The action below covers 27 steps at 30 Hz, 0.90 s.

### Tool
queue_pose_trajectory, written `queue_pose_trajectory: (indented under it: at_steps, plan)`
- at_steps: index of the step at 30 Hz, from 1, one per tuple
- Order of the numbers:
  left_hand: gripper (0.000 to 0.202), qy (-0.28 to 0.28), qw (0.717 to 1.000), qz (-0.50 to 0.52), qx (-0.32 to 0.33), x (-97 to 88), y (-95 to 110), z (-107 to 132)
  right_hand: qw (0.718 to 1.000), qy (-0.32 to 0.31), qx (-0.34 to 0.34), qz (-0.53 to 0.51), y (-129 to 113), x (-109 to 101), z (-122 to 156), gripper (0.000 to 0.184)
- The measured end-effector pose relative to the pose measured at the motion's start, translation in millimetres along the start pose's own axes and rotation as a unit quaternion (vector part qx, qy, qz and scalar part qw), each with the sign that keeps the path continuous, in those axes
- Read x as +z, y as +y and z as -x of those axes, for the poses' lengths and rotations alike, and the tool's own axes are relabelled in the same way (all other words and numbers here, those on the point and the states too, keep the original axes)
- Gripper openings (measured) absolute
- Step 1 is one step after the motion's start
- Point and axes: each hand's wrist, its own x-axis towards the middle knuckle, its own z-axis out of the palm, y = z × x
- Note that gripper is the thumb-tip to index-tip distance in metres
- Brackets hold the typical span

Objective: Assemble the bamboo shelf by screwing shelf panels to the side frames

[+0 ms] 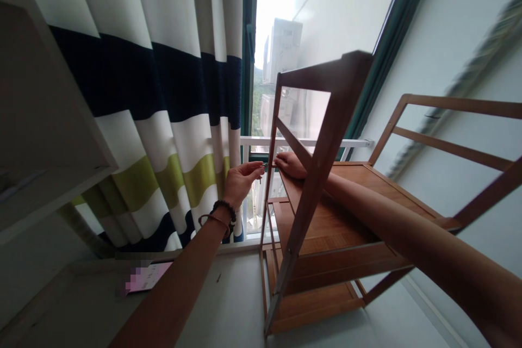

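A brown wooden shelf rack point(346, 223) stands in front of the window, with boards at several heights. My left hand point(243, 176) is at the outer side of its far post, fingertips pinched on a small, thin metal piece point(260, 179) that looks like a hex key. It reaches toward the post near the board's level. My right arm passes over the board, and my right hand point(290, 166) grips the board's far corner against the inner side of the same post. Its fingertips are partly hidden. A dark bracelet and a ring-shaped bangle are on my left wrist.
A striped curtain point(171, 92) hangs at the left, beside the window point(281, 5) with a white rail point(350, 142) across it. A small dark piece point(219, 278) and a pink card point(153, 277) lie low down. A white cabinet point(61, 196) juts in from the left.
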Motion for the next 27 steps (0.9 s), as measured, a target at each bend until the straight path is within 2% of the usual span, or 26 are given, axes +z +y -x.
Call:
queue_pose_trajectory:
  at_steps: [3,9,13,17,22,27]
  plan:
    - [0.049,-0.005,1.0,0.01,-0.013,-3.5,-5.5,-3.2,1.0,-0.011,0.016,0.014,-9.7,-8.2,5.9,0.029]
    - [0.041,-0.01,0.999,-0.034,0.0,-3.4,-10.1,-8.6,0.996,-0.072,0.049,-0.007,-23.6,-30.4,14.8,0.024]
    - [0.045,-0.011,0.999,-0.041,-0.003,-4.4,-9.7,-9.3,0.992,-0.123,0.016,-0.036,-21.4,-40.0,14.1,0.026]
    - [0.041,-0.011,0.998,-0.067,0.015,-6.7,-15.5,-14.8,0.989,-0.135,-0.02,-0.055,-14.1,-37.0,9.0,0.029]
    - [0.027,0.049,0.991,-0.105,0.072,-5.9,-19.7,-20.2,0.991,-0.117,-0.05,-0.038,-6.6,-29.8,2.1,0.027]
    - [0.031,0.043,0.996,-0.071,0.008,-1.4,-13.5,-12.2,0.993,-0.096,-0.063,-0.017,1.3,-22.9,-2.8,0.028]
